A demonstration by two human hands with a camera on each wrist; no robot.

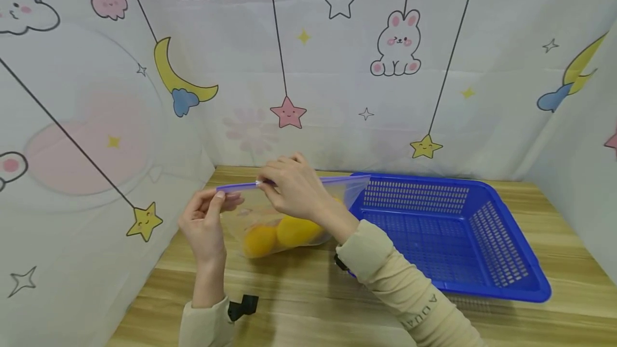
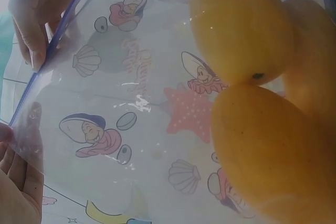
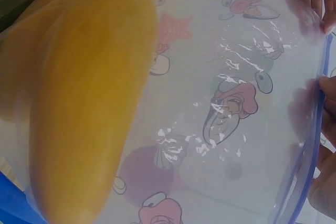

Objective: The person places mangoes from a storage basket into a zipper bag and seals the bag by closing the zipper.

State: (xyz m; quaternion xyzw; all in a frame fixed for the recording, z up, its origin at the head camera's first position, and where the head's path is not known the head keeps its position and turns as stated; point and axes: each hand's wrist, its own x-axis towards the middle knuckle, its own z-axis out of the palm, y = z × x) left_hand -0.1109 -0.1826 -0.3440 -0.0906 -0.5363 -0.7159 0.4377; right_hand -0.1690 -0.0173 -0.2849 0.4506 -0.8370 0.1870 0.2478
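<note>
Clear plastic bag [image 1: 289, 213] of yellow fruit [image 1: 279, 234]: both hands' fingers [image 1: 270, 183] pinch its blue zip strip [image 1: 289, 182].

A wooden worktop [image 1: 554, 218] stands in a corner of white curtains [image 1: 337, 68] — printed with rabbits, stars, moons and a rainbow — under soft, even light.

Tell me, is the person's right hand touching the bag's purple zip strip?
Touching: in the head view the right hand pinches the purple zip strip of the bag.
</note>
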